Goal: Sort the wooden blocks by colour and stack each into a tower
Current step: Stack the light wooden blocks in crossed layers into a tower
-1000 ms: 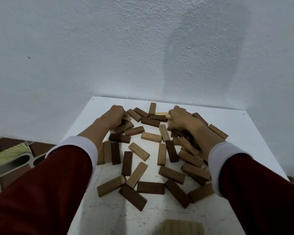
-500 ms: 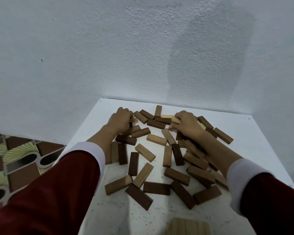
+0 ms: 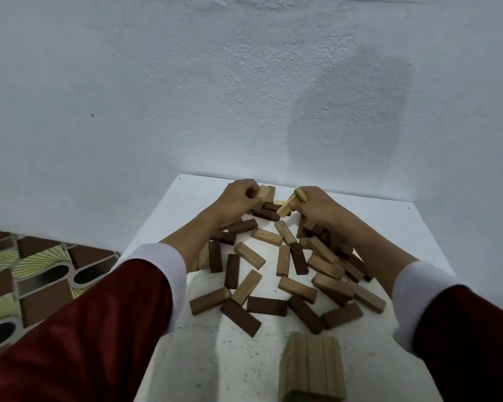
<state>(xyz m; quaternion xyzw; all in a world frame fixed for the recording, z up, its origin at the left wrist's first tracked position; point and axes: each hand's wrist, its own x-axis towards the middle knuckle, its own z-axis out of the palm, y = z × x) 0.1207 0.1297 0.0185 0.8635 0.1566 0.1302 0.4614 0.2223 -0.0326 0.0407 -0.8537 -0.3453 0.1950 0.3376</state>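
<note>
Both hands work the far edge of the scatter of wooden blocks [image 3: 276,274] on the white surface [image 3: 186,358], close to the wall. Left hand [image 3: 238,203] has its grip curled round a pale block [image 3: 263,192]; only the block's end shows, poking out toward the R. Right hand [image 3: 317,206] pinches at least two pale pieces: one short end [image 3: 300,195] sticks up above the knuckles, and a longer pale block [image 3: 286,206] hangs from the fingers w/ its long axis slanting down and to the L, low end just over the dark blocks beneath. The key relation, I'd judge: the started light tower [image 3: 312,369] stands at the near edge, on the R side, well apart from both grips and straight back toward the body, w/ the whole pile between. So the pale pieces need carrying back over the scatter, and the R hand is on the nearer side to that stack. The tower's top planks run away from the viewer, so a crossed next layer would lie L-R; the slanted piece needs levelling first. Dark and mid-brown blocks lie flat at all angles, unsorted; no dark tower in view. No brand, label or writing visible anywhere on blocks, surface or wall. Patterned floor [image 3: 35,274] shows at L.
</note>
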